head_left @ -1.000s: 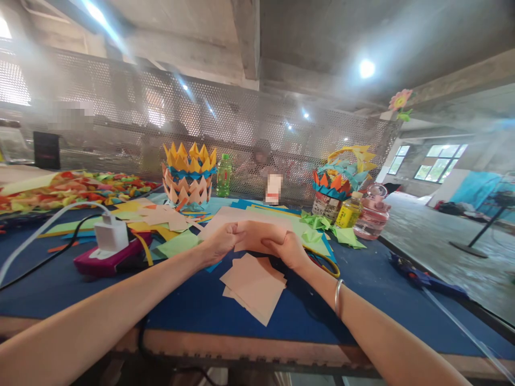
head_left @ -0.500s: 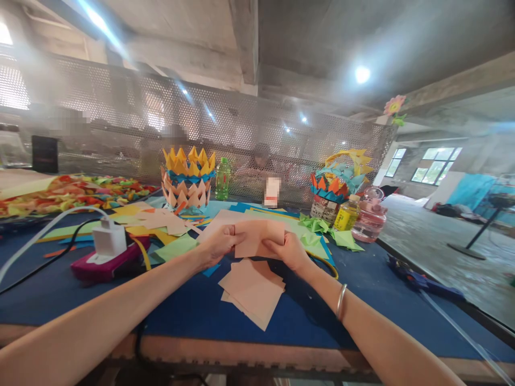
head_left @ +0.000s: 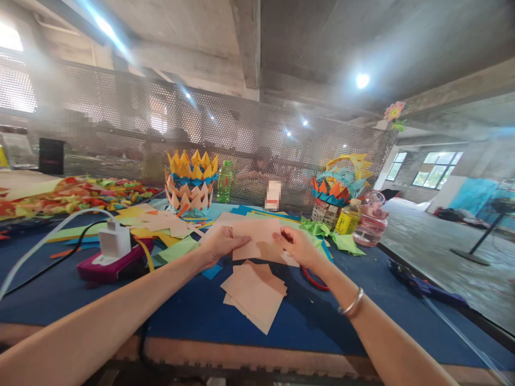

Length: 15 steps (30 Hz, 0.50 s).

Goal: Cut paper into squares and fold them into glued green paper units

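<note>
Both my hands hold one peach paper square (head_left: 259, 244) above the blue table (head_left: 193, 311). My left hand (head_left: 220, 245) pinches its left edge. My right hand (head_left: 295, 245) grips its right edge with the thumb on top; a silver bangle is on that wrist. Just below lies a loose stack of peach paper squares (head_left: 253, 292) on the table. Larger peach, green and blue sheets (head_left: 241, 217) lie spread behind the held square.
A white charger on a magenta power strip (head_left: 112, 256) sits left with cables. Two folded-paper baskets (head_left: 191, 179) (head_left: 336, 187), a green bottle (head_left: 224, 181), a yellow bottle (head_left: 348, 217), a pink jar (head_left: 370, 222) and green folded bits stand behind. Red-handled scissors (head_left: 311, 279) lie under my right wrist. A perforated metal screen backs the table.
My hands have drawn slightly apart and the peach square now shows opened out flatter between them; my right wrist has lifted, uncovering the scissors handle.
</note>
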Tool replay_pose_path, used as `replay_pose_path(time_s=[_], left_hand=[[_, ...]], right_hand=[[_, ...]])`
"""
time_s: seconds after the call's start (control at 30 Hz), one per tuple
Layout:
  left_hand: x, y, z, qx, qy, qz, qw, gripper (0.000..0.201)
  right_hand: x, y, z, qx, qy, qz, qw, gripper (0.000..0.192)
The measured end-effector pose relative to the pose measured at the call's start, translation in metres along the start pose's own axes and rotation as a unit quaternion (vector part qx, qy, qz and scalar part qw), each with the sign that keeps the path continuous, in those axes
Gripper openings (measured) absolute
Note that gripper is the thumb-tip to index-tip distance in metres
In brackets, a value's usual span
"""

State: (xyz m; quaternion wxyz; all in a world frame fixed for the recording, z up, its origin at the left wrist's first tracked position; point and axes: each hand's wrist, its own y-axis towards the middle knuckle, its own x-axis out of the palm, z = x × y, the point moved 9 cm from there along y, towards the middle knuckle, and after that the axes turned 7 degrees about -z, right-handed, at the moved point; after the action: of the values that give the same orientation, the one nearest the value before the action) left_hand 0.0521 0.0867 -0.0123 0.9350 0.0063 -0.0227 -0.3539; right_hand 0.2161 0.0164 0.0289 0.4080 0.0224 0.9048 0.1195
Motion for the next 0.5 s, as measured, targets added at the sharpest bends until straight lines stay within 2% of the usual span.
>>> replay_pose_path(time_s=[0.1, 0.17, 0.27, 0.33, 0.4, 0.5], left_hand=[[-0.01, 0.002, 0.0, 0.001, -0.004, 0.027, 1.0, 0.04], [-0.016, 0.003, 0.001, 0.006, -0.008, 0.043, 0.999, 0.042], [-0.02, 0.004, 0.004, 0.013, -0.014, 0.06, 0.998, 0.04], [-0.021, 0.004, 0.005, 0.016, -0.018, 0.064, 0.998, 0.04], [-0.02, 0.003, 0.006, 0.018, -0.023, 0.064, 0.998, 0.042], [-0.02, 0.002, 0.008, 0.022, -0.035, 0.067, 0.997, 0.047]], right_hand=[[-0.033, -0.011, 0.011, 0.049, -0.111, -0.022, 0.992, 0.022], [-0.045, -0.022, 0.025, 0.098, -0.166, -0.067, 0.979, 0.011], [-0.046, -0.038, 0.047, 0.165, -0.22, -0.135, 0.952, 0.022], [-0.042, -0.043, 0.056, 0.193, -0.243, -0.155, 0.938, 0.03], [-0.039, -0.044, 0.061, 0.208, -0.257, -0.154, 0.931, 0.035], [-0.035, -0.039, 0.061, 0.204, -0.255, -0.133, 0.936, 0.044]])
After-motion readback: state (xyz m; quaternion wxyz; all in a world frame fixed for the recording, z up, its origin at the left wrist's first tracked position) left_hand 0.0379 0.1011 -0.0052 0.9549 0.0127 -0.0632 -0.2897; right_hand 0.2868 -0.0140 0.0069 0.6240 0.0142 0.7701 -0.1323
